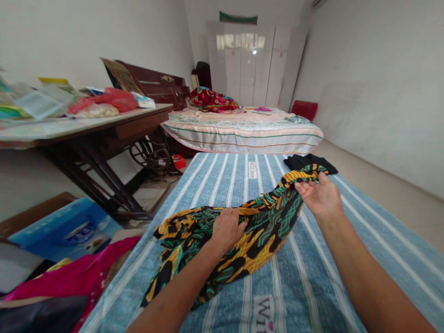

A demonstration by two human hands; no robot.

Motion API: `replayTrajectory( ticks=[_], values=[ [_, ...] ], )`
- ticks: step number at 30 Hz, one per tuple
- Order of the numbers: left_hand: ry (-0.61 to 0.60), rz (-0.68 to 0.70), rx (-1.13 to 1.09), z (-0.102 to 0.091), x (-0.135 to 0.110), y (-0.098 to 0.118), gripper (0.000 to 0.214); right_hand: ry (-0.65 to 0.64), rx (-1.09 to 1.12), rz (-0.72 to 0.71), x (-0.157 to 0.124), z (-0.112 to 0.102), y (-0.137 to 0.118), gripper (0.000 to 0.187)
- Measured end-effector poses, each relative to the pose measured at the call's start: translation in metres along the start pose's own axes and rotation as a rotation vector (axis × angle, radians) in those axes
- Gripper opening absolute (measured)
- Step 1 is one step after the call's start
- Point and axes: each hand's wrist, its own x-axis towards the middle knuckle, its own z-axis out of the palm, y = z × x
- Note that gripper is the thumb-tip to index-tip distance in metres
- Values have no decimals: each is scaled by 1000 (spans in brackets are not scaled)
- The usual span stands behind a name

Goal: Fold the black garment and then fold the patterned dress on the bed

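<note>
Our patterned cloth (260, 249) spreads over the striped bed (215, 171), its long edge running from eight o'clock to two. Our right hand (319, 196) has the two-o'clock end — fingers clamped on it. Our left hand (227, 229) curls over mid-edge, fingertips hidden, so we cannot tell its grip; the left forearm (180, 289) covers some fabric. A folded black cloth (301, 161) sits at twelve o'clock from our right hand, a cluttered counter (76, 131) at ten from our left.

“With love” lettering (251, 169) is read on the striped blue sheet (294, 277); nearer, a second print (264, 309), “Wi…”, is cut off.
</note>
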Motion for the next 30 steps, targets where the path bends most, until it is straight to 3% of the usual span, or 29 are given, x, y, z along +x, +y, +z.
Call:
replayTrajectory(
  ticks=[2, 7, 10, 13, 16, 18, 21, 23, 25, 28, 30],
  values=[
    [-4, -3, 53, 1, 8, 7, 23, 1, 11, -5, -1, -2, -2, 33],
    [125, 118, 91, 8, 18, 18, 23, -14, 23, -24, -3, -1, 1, 32],
    [94, 159, 43, 11, 21, 18, 17, 4, 36, -17, -3, 2, 2, 35],
    [118, 103, -293, -3, 19, 9, 20, -6, 60, -13, -1, -2, -2, 36],
    [140, 33, -859, -33, 13, -5, 17, -51, 94, -32, -1, -8, -5, 32],
    [148, 14, -1054, -51, 8, -11, 18, -56, 116, -35, -4, -9, -5, 32],
    [148, 80, -889, -51, 5, -7, 16, -38, 132, -10, -13, 0, -1, 37],
    [127, 204, -630, -34, 7, 4, 15, -48, 141, 5, -19, 8, 2, 38],
    [147, 306, -425, -10, 12, 15, 30, -74, 148, 9, -23, 14, 4, 37],
    [163, 271, -317, 14, 23, 23, 27, -124, 145, -14, -25, 14, 1, 35],
    [162, 207, -393, 14, 29, 21, 13, -147, 142, -44, -24, 8, -4, 32]
  ],
)
